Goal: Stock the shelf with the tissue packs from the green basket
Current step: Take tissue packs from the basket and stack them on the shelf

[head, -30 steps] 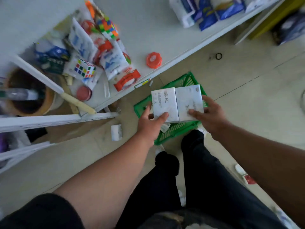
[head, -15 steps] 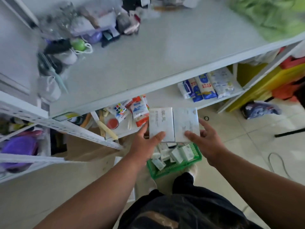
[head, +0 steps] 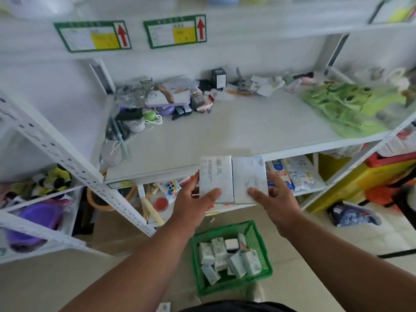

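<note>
Two pale tissue packs are held side by side in front of the white shelf's (head: 225, 136) front edge. My left hand (head: 191, 207) grips the left tissue pack (head: 216, 176), thumb on its lower face. My right hand (head: 274, 199) grips the right tissue pack (head: 248, 176) the same way. Below them on the floor stands the green basket (head: 254, 235), holding several small tissue packs (head: 225, 255).
The middle shelf board has bare surface at its centre and front. Clutter (head: 157, 104) sits at its back left, a green bag (head: 344, 109) at its right. The lower shelf holds blue-white packets (head: 290, 172) and a puzzle cube (head: 173, 186). A perforated upright (head: 67, 158) slants at left.
Both hands have lifted the two packs from above the basket up to the level of the middle shelf's edge. The view has tilted up from the floor to the shelves.
</note>
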